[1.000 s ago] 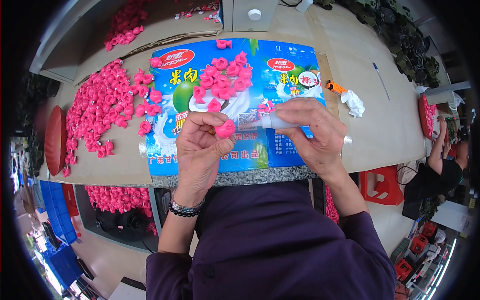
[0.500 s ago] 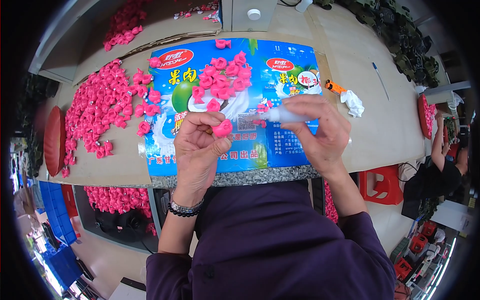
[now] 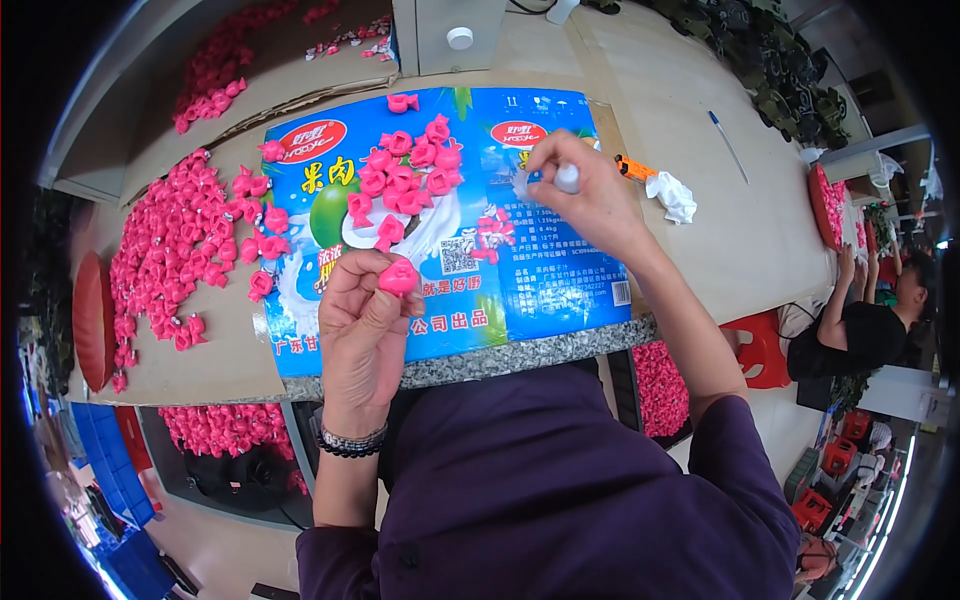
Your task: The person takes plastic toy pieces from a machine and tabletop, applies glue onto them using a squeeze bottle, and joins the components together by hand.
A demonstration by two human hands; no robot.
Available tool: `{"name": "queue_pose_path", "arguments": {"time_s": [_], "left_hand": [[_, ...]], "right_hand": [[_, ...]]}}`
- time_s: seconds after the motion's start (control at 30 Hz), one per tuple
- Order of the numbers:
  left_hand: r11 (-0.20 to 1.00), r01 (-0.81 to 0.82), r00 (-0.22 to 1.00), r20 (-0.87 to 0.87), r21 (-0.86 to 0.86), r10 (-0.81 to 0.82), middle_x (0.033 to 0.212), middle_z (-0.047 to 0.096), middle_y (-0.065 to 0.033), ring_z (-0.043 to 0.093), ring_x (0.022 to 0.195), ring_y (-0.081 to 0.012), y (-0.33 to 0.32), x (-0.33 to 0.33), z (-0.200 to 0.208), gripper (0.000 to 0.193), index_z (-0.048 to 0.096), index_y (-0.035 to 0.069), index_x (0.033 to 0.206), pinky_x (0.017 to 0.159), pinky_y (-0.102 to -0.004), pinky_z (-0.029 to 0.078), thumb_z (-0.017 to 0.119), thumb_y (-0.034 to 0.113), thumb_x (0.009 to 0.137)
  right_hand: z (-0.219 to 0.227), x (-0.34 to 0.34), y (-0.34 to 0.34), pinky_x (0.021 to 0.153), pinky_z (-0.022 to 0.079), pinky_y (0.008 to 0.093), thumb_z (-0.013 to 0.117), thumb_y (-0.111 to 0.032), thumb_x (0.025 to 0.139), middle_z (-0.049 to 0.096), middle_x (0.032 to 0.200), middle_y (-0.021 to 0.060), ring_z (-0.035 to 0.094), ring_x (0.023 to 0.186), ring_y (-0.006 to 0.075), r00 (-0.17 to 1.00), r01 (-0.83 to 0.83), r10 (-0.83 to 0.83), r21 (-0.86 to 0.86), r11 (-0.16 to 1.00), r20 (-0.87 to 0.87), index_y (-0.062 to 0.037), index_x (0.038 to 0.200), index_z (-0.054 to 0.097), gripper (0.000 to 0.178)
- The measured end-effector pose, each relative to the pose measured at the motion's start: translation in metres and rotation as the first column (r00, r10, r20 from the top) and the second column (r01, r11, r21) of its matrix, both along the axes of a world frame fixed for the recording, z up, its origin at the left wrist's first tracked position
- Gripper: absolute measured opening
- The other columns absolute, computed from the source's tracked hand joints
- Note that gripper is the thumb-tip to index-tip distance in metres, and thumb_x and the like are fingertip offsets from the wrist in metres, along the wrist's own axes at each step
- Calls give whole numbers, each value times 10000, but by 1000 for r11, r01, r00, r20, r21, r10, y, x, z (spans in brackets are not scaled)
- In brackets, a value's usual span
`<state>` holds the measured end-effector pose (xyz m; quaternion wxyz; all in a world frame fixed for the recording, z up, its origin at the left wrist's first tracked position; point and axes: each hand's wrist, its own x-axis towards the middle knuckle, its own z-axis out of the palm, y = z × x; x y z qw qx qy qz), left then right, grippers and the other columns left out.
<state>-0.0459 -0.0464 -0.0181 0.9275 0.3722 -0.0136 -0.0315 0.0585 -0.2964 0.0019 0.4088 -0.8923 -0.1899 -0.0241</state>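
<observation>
Between the thumb and fingers of my left hand is a small pink plastic figure part, held over the near part of a blue printed cardboard sheet. My right hand is closed around a small white squeeze bottle, above the sheet's right side. Most of the bottle is hidden by the fingers. A little cluster of white and pink pieces lies on the sheet between my hands. Beyond my left hand, a loose group of pink parts rests on the sheet.
A large heap of pink parts spreads on the left, beside a red tray. An orange tool, a crumpled white tissue and a pen lie to the right. Another person sits at the far right.
My right hand has lifted the bottle away from the small white and pink pieces, moving farther off. The left hand still pinches the pink part, now slightly turned. The whole view has shifted.
</observation>
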Motion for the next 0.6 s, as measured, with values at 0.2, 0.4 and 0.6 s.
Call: {"name": "queue_pose_path", "arguments": {"time_s": [0.2, 0.4, 0.6], "left_hand": [[1000, 20, 1000, -13, -16, -20, 973, 627, -80, 603, 808, -148, -1, -2, 0, 233, 546, 25, 1057, 701, -260, 490, 676, 77, 870], [1000, 19, 1000, -18, -18, -20, 964, 626, -80, 599, 791, -143, -2, -5, 0, 237, 553, 19, 1039, 682, -257, 482, 693, 90, 862], [1000, 31, 999, -17, 3, -31, 948, 618, -70, 591, 781, -135, -4, -4, 0, 233, 554, 11, 1033, 683, -250, 475, 691, 94, 865]], "right_hand": [[-6, 15, 16, 734, 480, 338, 635, 94, 717, 601, 852, 51, 611, 836, 205, 953, -282, 291, -107, 953, 87, -44, 833, 680, 185], [-4, 23, 20, 750, 480, 365, 611, 91, 682, 601, 861, 40, 599, 912, 235, 880, -410, 457, -280, 868, 130, -69, 829, 682, 228], [-9, 19, 22, 751, 480, 375, 625, 84, 672, 601, 867, 45, 592, 906, 246, 865, -442, 487, -275, 854, 124, -68, 811, 666, 210]]}}
